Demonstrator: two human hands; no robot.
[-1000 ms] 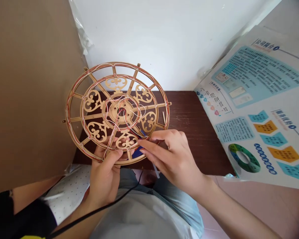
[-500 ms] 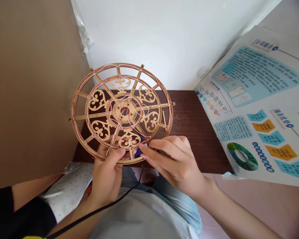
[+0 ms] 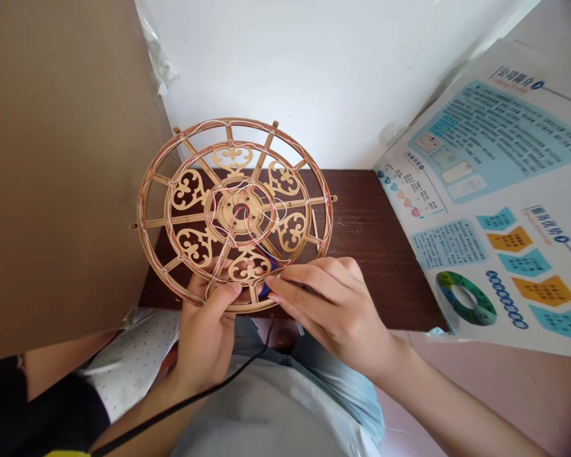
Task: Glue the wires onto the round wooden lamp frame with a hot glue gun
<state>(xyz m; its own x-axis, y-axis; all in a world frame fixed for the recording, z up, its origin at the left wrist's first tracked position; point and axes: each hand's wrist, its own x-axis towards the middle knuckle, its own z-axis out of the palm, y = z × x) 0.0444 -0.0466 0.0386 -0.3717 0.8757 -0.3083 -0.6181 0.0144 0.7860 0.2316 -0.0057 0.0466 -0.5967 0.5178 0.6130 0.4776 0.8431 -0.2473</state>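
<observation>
A round gold openwork frame point(image 3: 260, 203), with spokes, scrolled heart-shaped ornaments and a hub, is held tilted above the dark table. Red and white wires point(image 3: 240, 240) run along its rings and loop loosely around the hub. My left hand point(image 3: 209, 330) grips the lower rim, thumb on top and fingers underneath. At the lower right rim, my right hand point(image 3: 335, 304) has its thumb and fingers pinched together. What they hold is hidden. Something blue point(image 3: 265, 289) shows beneath the frame beside these fingertips, and a small pale tip point(image 3: 300, 328) sticks out below the hand.
The dark wooden table point(image 3: 375, 254) meets a white wall point(image 3: 285, 63) behind. A brown panel point(image 3: 61, 158) stands close on the left, a printed poster board point(image 3: 499, 209) on the right. A black cable point(image 3: 195, 397) crosses my lap. Another person's arm point(image 3: 66, 365) is at lower left.
The view has shifted very slightly. Both hands keep their places on the frame, and the right fingertips have moved only a little at the rim.
</observation>
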